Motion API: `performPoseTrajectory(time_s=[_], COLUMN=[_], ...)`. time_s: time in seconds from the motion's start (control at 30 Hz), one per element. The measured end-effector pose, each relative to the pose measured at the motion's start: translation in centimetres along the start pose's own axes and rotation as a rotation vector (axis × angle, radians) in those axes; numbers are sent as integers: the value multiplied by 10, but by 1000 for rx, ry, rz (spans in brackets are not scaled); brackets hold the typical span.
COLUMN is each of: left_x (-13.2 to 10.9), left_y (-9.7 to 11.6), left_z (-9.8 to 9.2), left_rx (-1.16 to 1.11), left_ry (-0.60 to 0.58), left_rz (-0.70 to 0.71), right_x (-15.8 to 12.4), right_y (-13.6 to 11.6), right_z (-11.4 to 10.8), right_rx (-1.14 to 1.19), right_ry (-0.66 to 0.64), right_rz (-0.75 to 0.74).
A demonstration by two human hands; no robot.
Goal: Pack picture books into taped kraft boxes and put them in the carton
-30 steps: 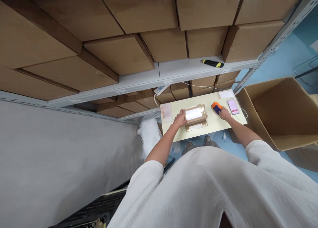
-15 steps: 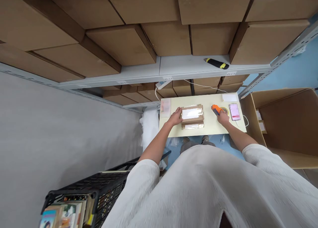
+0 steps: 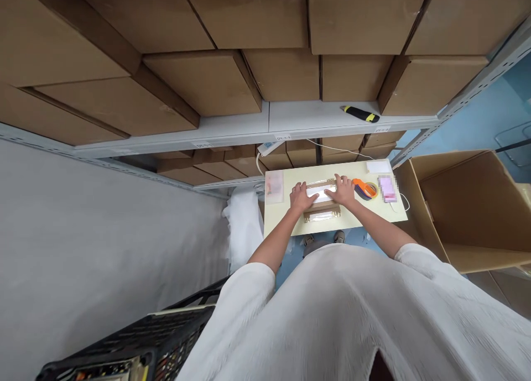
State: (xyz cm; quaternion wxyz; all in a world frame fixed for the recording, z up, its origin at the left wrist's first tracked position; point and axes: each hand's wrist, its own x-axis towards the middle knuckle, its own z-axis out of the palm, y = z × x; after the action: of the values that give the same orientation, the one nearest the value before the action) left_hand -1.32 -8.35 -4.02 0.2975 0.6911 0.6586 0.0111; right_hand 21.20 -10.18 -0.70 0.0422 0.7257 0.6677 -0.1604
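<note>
A small taped cardboard parcel [image 3: 321, 193] with a shiny white label lies on the pale yellow table [image 3: 286, 219]. My left hand [image 3: 301, 197] rests flat on its left end, fingers stretched out. My right hand [image 3: 344, 189] lies spread on its right end. A second flat taped parcel [image 3: 321, 215] sits just in front of the first. The orange tape dispenser [image 3: 364, 188] lies on the table right of my right hand, untouched.
A pink phone [image 3: 388, 188] with a white cable and a white card [image 3: 377, 167] lie at the table's right. A clear packet [image 3: 274, 186] lies at its left. A yellow-black cutter [image 3: 360, 114] rests on the shelf. An open carton [image 3: 464, 204] stands right; a black crate [image 3: 136, 350] lower left.
My right hand has let go of the orange tape dispenser and moved left onto the parcel. My left hand has stayed on the parcel's left end.
</note>
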Motion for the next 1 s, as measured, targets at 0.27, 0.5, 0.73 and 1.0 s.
performPoseTrajectory(time_s=[0.27, 0.5, 0.73, 1.0], left_x=[3, 3, 13, 4], left_y=[-24, -29, -12, -25], left_z=[-4, -11, -45, -28], left_rx=[-90, -133, -262, -404], left_ry=[-41, -47, 191, 332], left_rz=[-6, 4, 92, 109], right_x=[2, 0, 12, 3], right_y=[2, -1, -11, -1], right_z=[1, -10, -36, 2], right_rx=[-29, 25, 138, 502], right_ry=[-90, -99, 161, 329], right_rz=[96, 110, 44, -37])
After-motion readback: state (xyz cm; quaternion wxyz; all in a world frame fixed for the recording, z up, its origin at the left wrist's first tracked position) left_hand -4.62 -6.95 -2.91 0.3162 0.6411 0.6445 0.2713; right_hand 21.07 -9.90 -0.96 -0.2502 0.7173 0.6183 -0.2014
